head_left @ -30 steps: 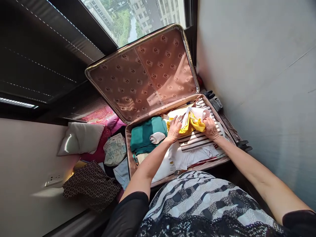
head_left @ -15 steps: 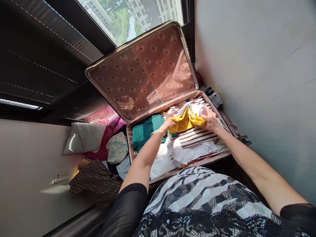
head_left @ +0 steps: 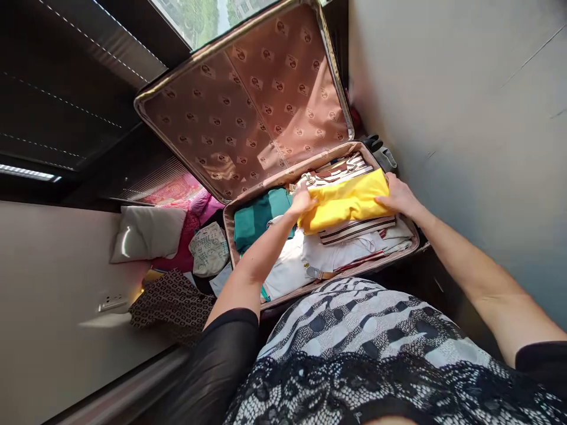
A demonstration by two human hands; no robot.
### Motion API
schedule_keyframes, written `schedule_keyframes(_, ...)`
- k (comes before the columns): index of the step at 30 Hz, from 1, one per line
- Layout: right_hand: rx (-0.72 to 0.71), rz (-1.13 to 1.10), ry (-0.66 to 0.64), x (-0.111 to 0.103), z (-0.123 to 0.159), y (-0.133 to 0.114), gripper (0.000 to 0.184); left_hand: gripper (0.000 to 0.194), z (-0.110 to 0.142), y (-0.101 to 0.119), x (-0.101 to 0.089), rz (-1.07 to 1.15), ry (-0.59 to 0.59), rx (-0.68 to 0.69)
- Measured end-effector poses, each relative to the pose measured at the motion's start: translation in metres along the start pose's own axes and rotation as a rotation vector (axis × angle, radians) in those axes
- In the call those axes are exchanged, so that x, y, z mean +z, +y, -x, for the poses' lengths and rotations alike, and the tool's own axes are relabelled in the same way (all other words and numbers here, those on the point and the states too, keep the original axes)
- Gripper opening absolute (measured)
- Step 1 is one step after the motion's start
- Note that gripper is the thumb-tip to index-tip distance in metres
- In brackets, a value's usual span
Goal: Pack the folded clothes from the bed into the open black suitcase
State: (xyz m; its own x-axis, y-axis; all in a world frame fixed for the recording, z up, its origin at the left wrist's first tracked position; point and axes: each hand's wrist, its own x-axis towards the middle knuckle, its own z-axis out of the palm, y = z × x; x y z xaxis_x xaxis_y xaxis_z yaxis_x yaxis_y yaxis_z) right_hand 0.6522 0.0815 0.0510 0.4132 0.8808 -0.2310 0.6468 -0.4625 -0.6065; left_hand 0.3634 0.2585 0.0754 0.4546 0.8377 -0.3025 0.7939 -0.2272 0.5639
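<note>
Yellow cloth (head_left: 348, 202), long axis sideways, slanting

An open suitcase (head_left: 248, 106) with a patterned pink lining carries the clothes, its raised lid standing beyond both hands. Just left of the left hand (head_left: 303, 200) lies a folded dark green garment (head_left: 257, 218). On the near side of that hand spreads a white garment (head_left: 283, 270), with a white shirt (head_left: 334, 254) beside it, nearer me than the gap between the hands. A pale garment (head_left: 399, 236) sits at the near side of the right hand (head_left: 401, 196). How much of each touches the lining is hidden.
</note>
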Motion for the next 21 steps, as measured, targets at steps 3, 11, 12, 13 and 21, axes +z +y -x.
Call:
schedule_keyframes(3,-0.278,0.303,0.116,0.021,0.034,0.005,0.092,0.098,0.049,0.002,0.045,-0.222,0.008,0.148)
schedule_keyframes(11,-0.821,0.532,-0.124,0.042,0.040,0.034,0.079,0.104,0.089,-0.014,0.098,-0.522,-0.226,0.427)
schedule_keyframes(12,-0.833,0.534,-0.119,0.040,0.033,0.034,0.075,0.103,0.080,-0.015,0.091,-0.511,-0.237,0.434)
schedule_keyframes(13,-0.841,0.531,-0.117,0.038,0.025,0.033,0.073,0.103,0.070,-0.016,0.084,-0.487,-0.263,0.444)
schedule_keyframes(21,-0.825,0.533,-0.144,0.044,-0.005,0.018,0.070,0.101,0.029,-0.008,0.054,-0.415,-0.461,0.496)
